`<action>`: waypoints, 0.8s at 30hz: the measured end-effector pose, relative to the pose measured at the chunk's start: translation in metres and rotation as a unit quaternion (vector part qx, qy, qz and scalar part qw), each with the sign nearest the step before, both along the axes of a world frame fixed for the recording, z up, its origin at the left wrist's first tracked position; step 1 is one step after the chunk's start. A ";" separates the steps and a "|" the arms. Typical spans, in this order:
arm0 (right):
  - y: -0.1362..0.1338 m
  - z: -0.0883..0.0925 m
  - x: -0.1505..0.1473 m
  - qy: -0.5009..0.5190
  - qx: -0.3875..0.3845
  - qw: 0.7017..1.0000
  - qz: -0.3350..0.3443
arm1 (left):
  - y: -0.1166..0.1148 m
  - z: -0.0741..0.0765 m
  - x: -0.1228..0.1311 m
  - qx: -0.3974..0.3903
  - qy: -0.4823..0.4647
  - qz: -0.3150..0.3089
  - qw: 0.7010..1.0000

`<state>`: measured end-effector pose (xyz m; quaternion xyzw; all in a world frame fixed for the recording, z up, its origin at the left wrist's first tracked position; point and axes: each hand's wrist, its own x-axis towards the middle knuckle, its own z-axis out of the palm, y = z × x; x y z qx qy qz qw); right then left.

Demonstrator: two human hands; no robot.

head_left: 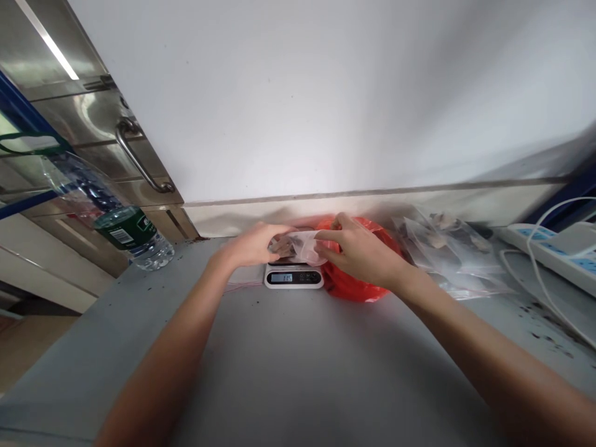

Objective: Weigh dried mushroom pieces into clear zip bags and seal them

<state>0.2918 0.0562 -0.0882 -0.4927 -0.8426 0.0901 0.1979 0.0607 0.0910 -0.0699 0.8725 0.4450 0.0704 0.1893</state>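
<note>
Over a grey table [279, 360] beside a white wall [288, 93], our half-curled left hand [254, 244] and right hand [361, 251] pinch a bag [306, 248].

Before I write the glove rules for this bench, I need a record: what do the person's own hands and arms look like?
The left hand and right hand are ungloved. Both forearms are bare, with no sleeve, watch or bracelet in view. No ring shows, though some fingers are partly hidden.
</note>
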 end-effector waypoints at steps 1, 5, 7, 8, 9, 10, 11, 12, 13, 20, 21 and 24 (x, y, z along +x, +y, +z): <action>0.002 -0.004 0.001 0.006 0.022 1.000 0.000 | -0.001 0.001 0.001 -0.003 -0.002 -0.006 1.000; 0.011 -0.014 0.006 0.060 0.006 0.997 0.053 | -0.005 0.005 0.003 -0.026 -0.034 -0.029 0.999; 0.012 -0.015 0.006 0.074 -0.008 0.994 0.086 | -0.007 0.006 0.003 -0.045 -0.064 -0.041 0.996; 0.011 -0.015 0.005 0.072 -0.009 0.993 0.097 | -0.007 0.007 0.003 -0.053 -0.075 -0.044 0.995; 0.010 -0.014 0.003 0.065 -0.011 0.993 0.101 | -0.007 0.006 0.003 -0.060 -0.082 -0.044 0.994; 0.009 -0.013 0.000 0.053 -0.016 0.994 0.097 | -0.007 0.006 0.003 -0.064 -0.083 -0.043 0.994; 0.007 -0.012 -0.003 0.034 -0.021 0.996 0.085 | -0.007 0.005 0.002 -0.066 -0.081 -0.041 0.994; 0.006 -0.011 -0.006 0.009 -0.024 0.998 0.065 | -0.006 0.004 0.002 -0.067 -0.080 -0.040 0.994; 0.004 -0.010 -0.010 -0.021 -0.021 0.999 0.041 | -0.005 0.003 0.002 -0.068 -0.080 -0.039 0.994; 0.001 -0.014 -0.017 -0.154 0.053 0.987 -0.013 | -0.005 0.001 0.001 -0.088 -0.101 -0.038 0.990; 0.002 -0.017 -0.016 -0.143 0.064 0.988 -0.011 | -0.005 0.001 0.002 -0.093 -0.103 -0.036 0.990; 0.006 -0.024 -0.015 -0.107 0.103 0.989 -0.021 | -0.006 0.003 0.003 -0.108 -0.108 -0.034 0.988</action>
